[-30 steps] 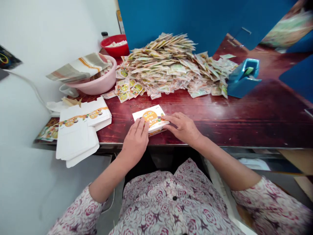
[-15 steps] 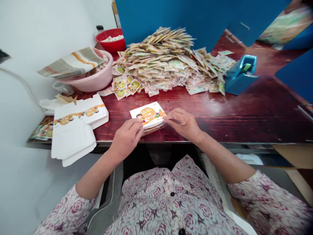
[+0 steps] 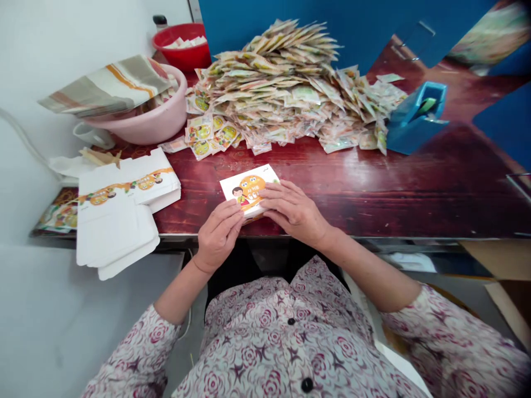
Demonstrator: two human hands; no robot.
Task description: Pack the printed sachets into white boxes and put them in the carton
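A small white cardboard box (image 3: pixel 232 184) with an orange cartoon face and a child figure on its lid lies at the table's front edge. Its lid looks flat and closed. My left hand (image 3: pixel 219 229) grips the near left corner, fingers bent together over the edge. My right hand (image 3: pixel 295 213) lies across the right part of the lid, fingers over the top and thumb by the front side, covering some of the print. The box's front face is mostly hidden behind both hands.
Behind the box rises a big heap of small sachets (image 3: pixel 286 94). A blue tape dispenser (image 3: pixel 409 130) stands right of it. Flat unfolded cartons (image 3: pixel 112 232) are stacked at left, near a pink basin (image 3: pixel 166 113) with a striped cloth (image 3: pixel 116 88). A red bowl (image 3: pixel 182 55) stands farther back.
My right hand has moved left from the box's right edge onto its lid, its fingers now laid over the print. The lid's front edge sits lower. My left hand stays at the left corner.
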